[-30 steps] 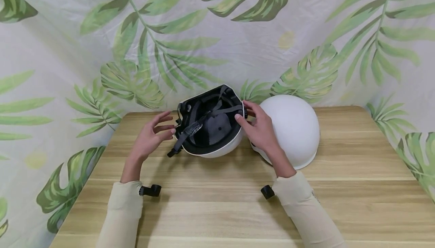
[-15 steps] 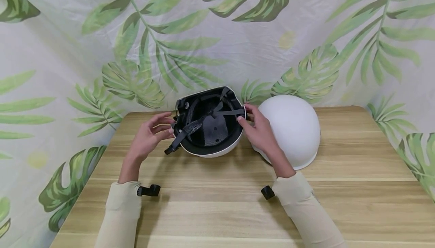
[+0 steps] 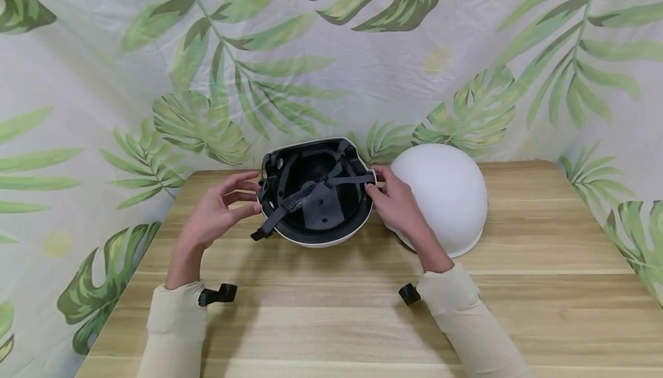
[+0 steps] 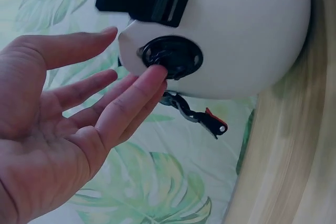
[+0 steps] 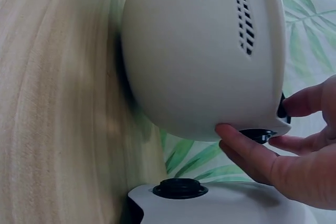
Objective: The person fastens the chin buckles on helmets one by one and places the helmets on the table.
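Note:
An upturned white helmet (image 3: pixel 331 222) is at the back of the table, its black lining facing up and a dark chin strap (image 3: pixel 352 180) across the opening. My right hand (image 3: pixel 399 205) pinches its right rim, thumb on the inner side and fingers outside. At the left side is my left hand (image 3: pixel 212 214), fingers loosely extended. In the left wrist view a fingertip meets a black round fitting (image 4: pixel 173 59) on the shell, below a black buckle (image 4: pixel 157 1), while the thumb stays apart. Slotted vents (image 5: pixel 244 19) show in the right wrist view.
A second white helmet (image 3: pixel 440 199) sits dome up to the right, partly behind my right forearm. Behind the wooden table (image 3: pixel 321 320) hangs a leaf-print cloth (image 3: pixel 373 90). Black wrist cameras (image 3: pixel 220 293) stick out from both sleeves.
The upturned helmet has turned and come slightly down and left, its opening now more level. My left hand has shifted left with its forearm; my right hand keeps hold of the rim.

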`<action>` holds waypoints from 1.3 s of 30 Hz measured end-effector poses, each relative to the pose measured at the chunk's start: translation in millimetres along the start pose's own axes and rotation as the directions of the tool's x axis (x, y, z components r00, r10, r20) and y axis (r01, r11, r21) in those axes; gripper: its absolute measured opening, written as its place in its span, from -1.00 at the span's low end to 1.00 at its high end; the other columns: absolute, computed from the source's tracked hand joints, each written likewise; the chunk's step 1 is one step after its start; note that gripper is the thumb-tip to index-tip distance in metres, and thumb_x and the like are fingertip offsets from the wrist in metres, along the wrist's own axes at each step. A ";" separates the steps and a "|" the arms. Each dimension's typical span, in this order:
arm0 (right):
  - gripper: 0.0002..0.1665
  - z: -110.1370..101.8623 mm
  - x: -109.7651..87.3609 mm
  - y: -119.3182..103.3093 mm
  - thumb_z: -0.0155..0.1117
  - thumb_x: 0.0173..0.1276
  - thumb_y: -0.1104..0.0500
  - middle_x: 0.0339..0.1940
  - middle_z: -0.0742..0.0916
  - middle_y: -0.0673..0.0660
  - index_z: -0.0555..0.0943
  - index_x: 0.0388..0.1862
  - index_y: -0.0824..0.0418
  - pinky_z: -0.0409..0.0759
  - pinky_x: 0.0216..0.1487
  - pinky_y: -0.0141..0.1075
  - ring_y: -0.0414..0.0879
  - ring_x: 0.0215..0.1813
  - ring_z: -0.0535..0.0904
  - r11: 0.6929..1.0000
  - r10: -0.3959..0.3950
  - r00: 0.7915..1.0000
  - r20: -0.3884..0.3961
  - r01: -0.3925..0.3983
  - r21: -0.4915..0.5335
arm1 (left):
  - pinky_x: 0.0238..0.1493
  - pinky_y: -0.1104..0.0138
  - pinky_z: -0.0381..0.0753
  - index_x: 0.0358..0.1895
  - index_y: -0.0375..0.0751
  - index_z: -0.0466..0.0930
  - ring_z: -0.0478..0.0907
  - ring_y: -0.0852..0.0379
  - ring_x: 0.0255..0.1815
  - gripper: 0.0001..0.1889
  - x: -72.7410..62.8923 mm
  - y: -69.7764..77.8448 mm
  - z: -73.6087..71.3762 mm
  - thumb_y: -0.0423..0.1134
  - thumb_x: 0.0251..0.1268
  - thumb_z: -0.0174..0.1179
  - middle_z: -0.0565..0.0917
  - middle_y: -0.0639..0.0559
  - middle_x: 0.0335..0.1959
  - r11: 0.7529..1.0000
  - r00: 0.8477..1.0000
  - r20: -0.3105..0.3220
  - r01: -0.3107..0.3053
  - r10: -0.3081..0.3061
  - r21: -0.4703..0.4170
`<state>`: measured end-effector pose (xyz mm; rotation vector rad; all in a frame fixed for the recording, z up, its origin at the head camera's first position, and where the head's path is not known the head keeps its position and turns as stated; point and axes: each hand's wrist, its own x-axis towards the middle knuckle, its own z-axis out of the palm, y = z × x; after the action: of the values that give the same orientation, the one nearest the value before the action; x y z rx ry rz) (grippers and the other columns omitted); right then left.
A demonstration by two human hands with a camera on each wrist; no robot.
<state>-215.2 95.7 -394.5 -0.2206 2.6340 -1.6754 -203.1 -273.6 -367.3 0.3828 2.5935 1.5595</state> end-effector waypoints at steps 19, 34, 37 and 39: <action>-0.39 -5.5 -7.7 -11.1 0.15 0.61 0.13 0.41 0.62 0.27 0.38 0.54 0.29 0.64 0.02 -0.26 0.12 0.30 0.72 1.000 0.022 0.997 0.075 -0.021 -0.012 | 0.08 0.51 0.68 0.57 -0.23 0.38 0.67 0.40 0.14 -0.33 2.9 -15.8 -5.9 -0.31 0.46 0.38 0.63 -0.17 0.30 1.000 1.000 -0.010 -0.014 0.014 -0.012; -0.43 -15.8 -13.0 -15.0 0.31 0.53 0.11 0.27 0.69 0.30 0.47 0.41 0.31 0.69 0.13 -0.15 0.19 0.25 0.73 0.997 0.033 0.995 0.092 -0.027 -0.070 | 0.13 0.49 0.71 0.46 -0.22 0.51 0.66 0.48 0.17 -0.48 7.4 -23.7 1.2 -0.21 0.52 0.33 0.58 -0.16 0.40 0.995 0.998 -0.048 0.044 -0.048 -0.086; -0.43 -19.7 -14.4 -15.9 0.31 0.54 0.10 0.28 0.69 0.30 0.46 0.41 0.31 0.70 0.14 -0.13 0.18 0.28 0.72 0.995 0.052 0.993 0.104 -0.043 -0.088 | 0.15 0.48 0.71 0.49 -0.21 0.48 0.65 0.46 0.20 -0.46 9.2 -23.5 2.6 -0.21 0.53 0.33 0.57 -0.19 0.41 0.995 0.999 -0.033 0.037 -0.040 -0.089; -0.42 -21.6 -15.6 -17.6 0.31 0.55 0.09 0.29 0.69 0.31 0.45 0.42 0.32 0.71 0.19 -0.08 0.19 0.32 0.70 0.994 0.062 0.991 0.116 -0.050 -0.098 | 0.15 0.47 0.71 0.50 -0.22 0.47 0.65 0.46 0.19 -0.44 10.0 -23.4 2.4 -0.21 0.53 0.33 0.58 -0.16 0.38 0.995 0.999 -0.030 0.036 -0.039 -0.093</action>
<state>-199.7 109.7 -370.4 -0.2374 2.6089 -1.4741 -216.1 -279.4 -388.4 0.3014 2.5239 1.6791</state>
